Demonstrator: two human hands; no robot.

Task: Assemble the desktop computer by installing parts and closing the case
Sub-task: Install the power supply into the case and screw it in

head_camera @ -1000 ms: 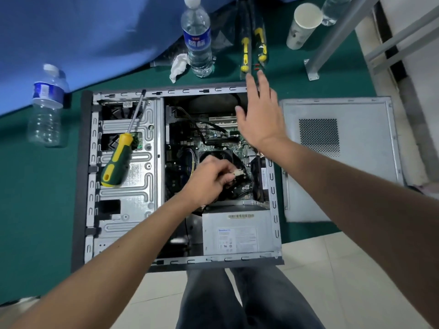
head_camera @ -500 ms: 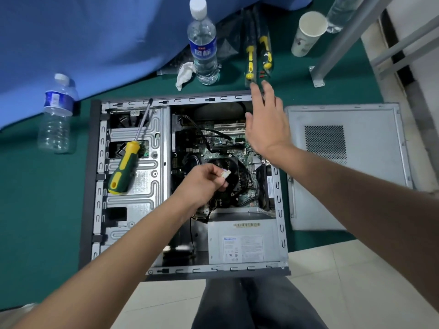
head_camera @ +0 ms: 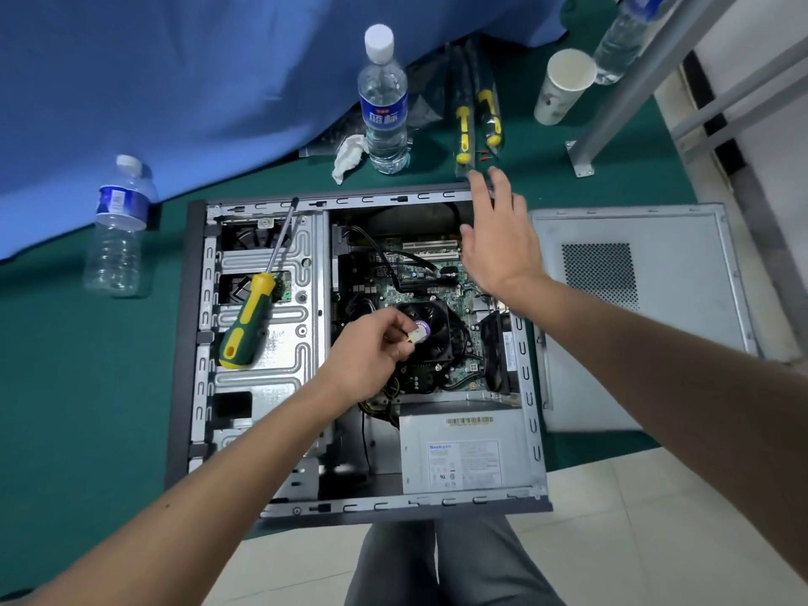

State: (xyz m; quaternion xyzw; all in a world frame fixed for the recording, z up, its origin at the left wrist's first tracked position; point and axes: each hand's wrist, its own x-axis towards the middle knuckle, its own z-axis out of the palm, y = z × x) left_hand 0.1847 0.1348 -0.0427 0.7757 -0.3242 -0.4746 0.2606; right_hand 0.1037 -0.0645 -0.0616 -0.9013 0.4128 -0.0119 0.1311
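The open computer case (head_camera: pixel 199 325) lies on its side on a green mat. Inside are the motherboard (head_camera: pixel 389 264), a black CPU fan (head_camera: pixel 437 332) and a grey power supply (head_camera: pixel 463 457). My left hand (head_camera: pixel 371 352) pinches a small white cable connector (head_camera: pixel 417 333) just above the fan, lifted clear of the board. My right hand (head_camera: pixel 498 238) hovers flat with straight fingers over the case's upper right corner, holding nothing. The detached side panel (head_camera: pixel 682 343) lies to the right of the case.
A green-and-yellow screwdriver (head_camera: pixel 247 330) rests on the drive cage. Two water bottles (head_camera: pixel 384 102) (head_camera: pixel 116 229), a crumpled tissue (head_camera: pixel 347 157), bagged screwdrivers (head_camera: pixel 476 111) and a paper cup (head_camera: pixel 564 87) stand behind the case. A metal frame leg (head_camera: pixel 612 107) stands at upper right.
My left hand has lifted the white connector up and away from the board beside the fan. My right hand has stayed hovering over the case's upper right corner.
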